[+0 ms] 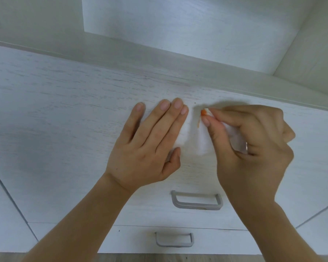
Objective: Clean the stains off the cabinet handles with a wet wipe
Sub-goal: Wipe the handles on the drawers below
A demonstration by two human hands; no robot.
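Observation:
A white wet wipe (193, 137) lies on the white cabinet top (64, 110), with an orange stain along its upper right edge. My left hand (150, 146) lies flat on the wipe's left part, fingers straight. My right hand (252, 142) pinches the wipe's stained right edge between thumb and fingers and lifts it. Below, on the cabinet front, a grey handle (197, 201) sits on the upper drawer and a second grey handle (174, 240) on the drawer under it. No stain shows on either handle.
An open white shelf recess (187, 31) stands behind the cabinet top, with a side wall (314, 44) at the right. Cabinet doors flank the drawers on both sides. A strip of wooden floor (159, 258) shows at the bottom.

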